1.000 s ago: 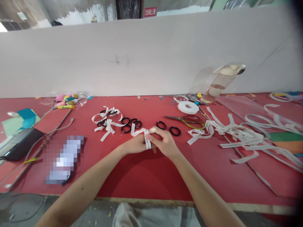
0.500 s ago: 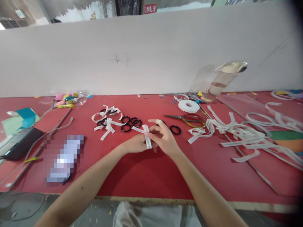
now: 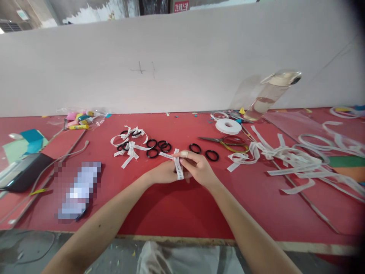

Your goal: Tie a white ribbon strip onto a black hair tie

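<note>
- Head view, centre of the frame: my left hand [image 3: 164, 173] and my right hand [image 3: 199, 167] meet just above the red table [image 3: 171, 205], both pinched on one white printed ribbon strip [image 3: 178, 169].
- My left hand is closed around the strip's lower part; the strip wraps over its fingers and hangs down a little on the near side.
- My right hand grips the same strip from the right, its forefinger, with a pale wrap at the tip, laid across the top. A short end of the strip sticks out to the left of the hands, towards the rings.
- Just beyond my hands, in the middle of the frame, black elastic rings [image 3: 155, 146] lie in a loose cluster, with two more black rings [image 3: 203, 151] apart to the right.
- Left of that cluster sit finished white bows [image 3: 129, 144] tangled with a few rings.
- Right of centre: scissors [image 3: 225, 141] with yellow-green handles, and behind them a white ribbon roll [image 3: 228, 126].
- Far right: a heap of cut white strips [image 3: 288, 160] spreads over the table.
- Upper right: a clear water bottle [image 3: 269, 97] leans against the pale partition wall [image 3: 182, 64].
- Left edge: a dark flat device [image 3: 21, 177] with a cable, and coloured tubes [image 3: 80, 121] by the wall.
</note>
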The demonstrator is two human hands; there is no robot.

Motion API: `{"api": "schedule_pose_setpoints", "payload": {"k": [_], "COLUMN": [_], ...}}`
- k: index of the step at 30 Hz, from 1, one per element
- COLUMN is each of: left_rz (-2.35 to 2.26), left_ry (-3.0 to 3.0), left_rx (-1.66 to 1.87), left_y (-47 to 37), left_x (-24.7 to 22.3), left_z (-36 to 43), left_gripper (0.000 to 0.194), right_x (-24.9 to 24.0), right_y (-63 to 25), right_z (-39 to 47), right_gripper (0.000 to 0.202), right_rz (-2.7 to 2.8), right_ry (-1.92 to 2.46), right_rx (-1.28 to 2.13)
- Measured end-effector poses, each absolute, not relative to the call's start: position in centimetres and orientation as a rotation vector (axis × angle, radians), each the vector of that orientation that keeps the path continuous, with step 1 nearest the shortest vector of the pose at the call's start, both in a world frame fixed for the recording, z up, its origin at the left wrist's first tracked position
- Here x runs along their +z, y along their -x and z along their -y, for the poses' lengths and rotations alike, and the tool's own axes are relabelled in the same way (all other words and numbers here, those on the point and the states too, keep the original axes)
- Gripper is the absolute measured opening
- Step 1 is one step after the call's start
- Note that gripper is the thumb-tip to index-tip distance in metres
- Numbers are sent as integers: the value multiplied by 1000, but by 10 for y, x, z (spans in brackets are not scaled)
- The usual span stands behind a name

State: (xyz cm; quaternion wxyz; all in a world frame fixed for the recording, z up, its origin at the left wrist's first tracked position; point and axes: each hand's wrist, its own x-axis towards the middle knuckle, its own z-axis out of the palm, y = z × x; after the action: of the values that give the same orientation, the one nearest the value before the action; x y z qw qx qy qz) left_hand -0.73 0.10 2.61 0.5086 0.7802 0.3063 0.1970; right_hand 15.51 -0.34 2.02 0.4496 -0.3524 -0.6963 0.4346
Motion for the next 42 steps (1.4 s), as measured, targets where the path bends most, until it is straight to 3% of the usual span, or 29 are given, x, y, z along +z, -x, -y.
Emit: {"api": "schedule_pose_setpoints", "payload": {"k": [10, 25, 42], "left_rz": [-738, -729, -581], "left_ry": [-1831, -1819, -1466], "left_rx": [492, 479, 131], "left_y": [8, 9, 13], "left_x": [20, 20, 42], "left_z": [-4, -4, 1], "left_gripper": [24, 21, 49], "right_x": [22, 21, 12], "right_y": [-153, -153, -152], "right_z": [4, 2, 0], "right_gripper": [26, 26, 25], "right_rz": [1876, 1868, 1950], "right_ry": [871, 891, 841], "right_rx": [892, 913, 933]}}
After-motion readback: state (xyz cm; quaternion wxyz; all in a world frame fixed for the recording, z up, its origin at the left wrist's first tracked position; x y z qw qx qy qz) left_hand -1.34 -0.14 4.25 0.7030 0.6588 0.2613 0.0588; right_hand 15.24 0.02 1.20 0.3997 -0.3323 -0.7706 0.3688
